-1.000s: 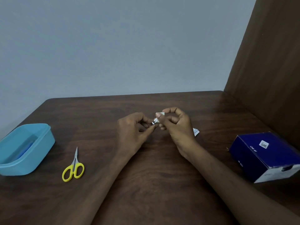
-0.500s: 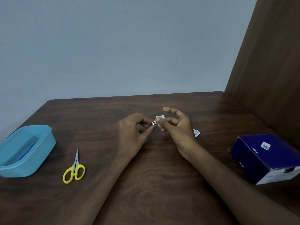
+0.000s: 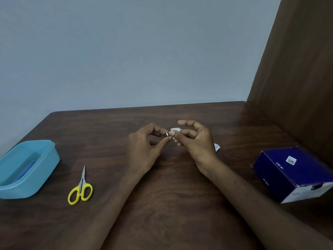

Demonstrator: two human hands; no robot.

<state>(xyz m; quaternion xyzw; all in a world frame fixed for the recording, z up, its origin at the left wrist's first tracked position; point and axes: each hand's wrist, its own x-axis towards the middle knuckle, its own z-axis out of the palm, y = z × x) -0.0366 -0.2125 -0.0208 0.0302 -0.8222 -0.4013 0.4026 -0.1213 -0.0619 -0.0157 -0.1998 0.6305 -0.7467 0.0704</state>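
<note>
Pinched between both hands, just above the middle of the surface (image 3: 167,195): a small white piece (image 3: 175,130) with a dark, shiny tip (image 3: 168,134). Too small to tell what exactly.

Left hand (image 3: 144,150) at 9 o'clock of it, thumb and forefinger nipped on the tip, remaining fingers curled underneath. Right hand (image 3: 196,143) at 3 o'clock, thumb pressing the white piece against the middle fingers, forefinger lifted clear and arched over at 12 o'clock.

Looks like a pull-apart or twist-off in hand, judging by the opposed grips.

Risks from here:
- Very little of the tip to hold, so a slip of the left fingertips likely under a hard tug. Better a slow twist than a jerk.
- Sudden release: parts springing apart, the tip dropping onto the dark wood and hard to spot there, or rolling off the edge.
- If sharp or pointed at that end, a prick to the left thumb on a slip. Cannot tell from here.
- Only a light hold on the right, with the forefinger off; could let the white piece rotate or squeeze out.
- White scrap (image 3: 216,147) just behind the right wrist at 3 o'clock, easily swept away by a recoil.
- Box (image 3: 295,174) at 4 o'clock, near the right forearm: a knock possible on a wide elbow swing.

Scissors (image 3: 81,188) at 8 o'clock and tub (image 3: 27,168) at 9 o'clock, well apart, no hazard.
</note>
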